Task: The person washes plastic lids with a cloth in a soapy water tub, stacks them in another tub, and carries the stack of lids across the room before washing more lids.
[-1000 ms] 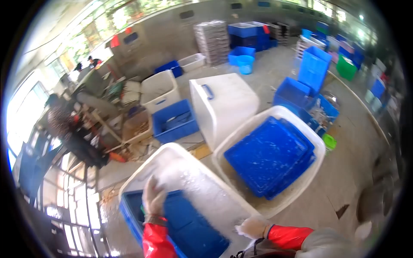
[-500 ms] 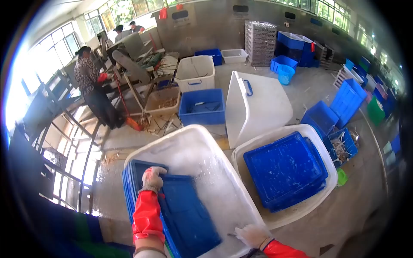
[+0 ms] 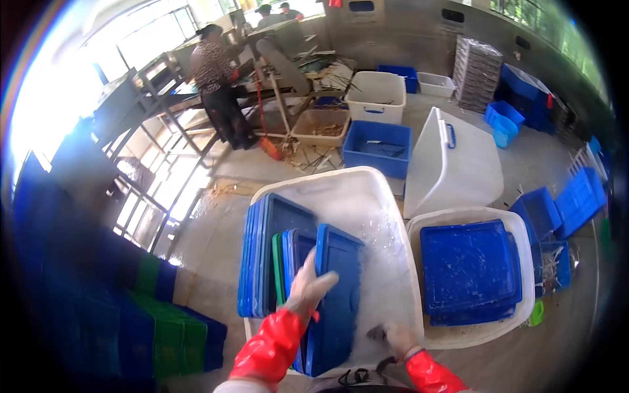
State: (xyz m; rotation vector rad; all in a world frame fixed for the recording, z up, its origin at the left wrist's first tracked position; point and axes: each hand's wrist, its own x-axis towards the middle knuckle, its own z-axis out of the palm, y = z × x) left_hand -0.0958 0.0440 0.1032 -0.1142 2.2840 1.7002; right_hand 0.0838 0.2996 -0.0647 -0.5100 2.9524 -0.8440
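My gloved left hand [image 3: 310,285] is closed on the edge of a blue lid [image 3: 337,298] that leans upright in the white tub [image 3: 414,288]. Left of this lid stand several more blue lids [image 3: 262,259] and a green one [image 3: 278,268], packed on edge. Foamy water fills the tub's right part. My gloved right hand [image 3: 401,340] is low over the water near the tub's front right corner, its fingers round a small dark object [image 3: 377,333] too blurred to name.
A second white tub [image 3: 481,337] with blue lids [image 3: 468,265] adjoins on the right. Behind stand a tilted white bin [image 3: 458,167] and a blue bin [image 3: 378,157]. A person [image 3: 216,85] with a broom stands back left. Blue and green crates [image 3: 173,334] are stacked front left.
The view has swung left. My left hand has moved right with the edge of a lid, which now stands steeper, showing other lids behind it. My right hand stays low at the tub's front.
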